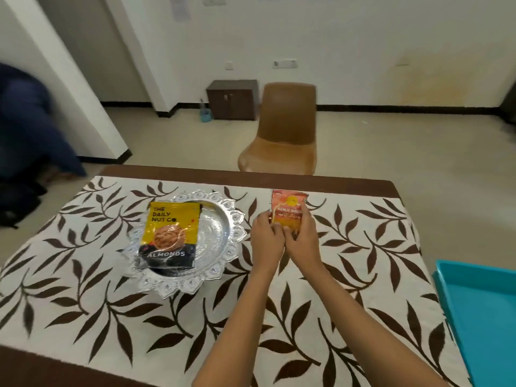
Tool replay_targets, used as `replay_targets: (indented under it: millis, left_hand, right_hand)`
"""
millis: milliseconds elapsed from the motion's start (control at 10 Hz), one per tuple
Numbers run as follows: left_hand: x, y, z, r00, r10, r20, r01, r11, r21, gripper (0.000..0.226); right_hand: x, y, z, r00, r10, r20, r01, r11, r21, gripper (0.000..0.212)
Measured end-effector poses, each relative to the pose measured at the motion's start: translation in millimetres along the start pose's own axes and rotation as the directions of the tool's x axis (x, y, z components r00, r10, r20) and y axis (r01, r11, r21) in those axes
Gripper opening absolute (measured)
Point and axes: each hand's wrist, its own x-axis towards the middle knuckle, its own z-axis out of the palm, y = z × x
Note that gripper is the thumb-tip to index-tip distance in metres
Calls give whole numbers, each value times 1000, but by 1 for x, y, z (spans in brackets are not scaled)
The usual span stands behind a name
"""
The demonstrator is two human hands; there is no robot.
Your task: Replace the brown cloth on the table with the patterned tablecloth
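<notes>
The patterned tablecloth (111,317) covers the table; a brown strip (335,182), perhaps the brown cloth, shows beyond it. Right of the silver tray (237,233), left hand (266,241) and right hand (303,238) grip an orange packet (287,210). A brown chair (284,129) stands behind.

Even indoor light, blurred edges

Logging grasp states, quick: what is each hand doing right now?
Left hand: closed on the orange snack packet.
Right hand: closed on the same packet.
</notes>
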Motion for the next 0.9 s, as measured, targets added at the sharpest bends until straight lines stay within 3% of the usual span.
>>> replay_targets:
  millis: [100, 300, 500, 700, 800, 900]
  left_hand:
    - [25, -14, -75, 977, 31, -211, -9, 994, 105, 23]
    - [30, -72, -141, 937, -57, -344, 176, 929, 325, 28]
    - [27, -113, -146, 964, -117, -239, 221, 851, 476, 34]
    - [27, -117, -146, 984, -86, -157, 162, 800, 578, 35]
    - [27, -114, -148, 988, -86, -130, 147, 788, 598, 36]
    - [26, -111, -149, 984, -45, -174, 143, 784, 604, 38]
  right_hand:
    - [11, -52, 55, 980, -101, 173, 91, 994, 62, 70]
    - [6, -81, 140, 865, -178, 468, 237, 969, -68, 64]
    - [-3, -53, 176, 825, -124, 551, 344, 885, -315, 63]
    - [-7, -47, 186, 801, -77, 594, 458, 717, -525, 64]
    - [-6, -49, 186, 799, -66, 598, 449, 727, -519, 65]
    - [-1, -56, 170, 796, -95, 597, 395, 830, -395, 64]
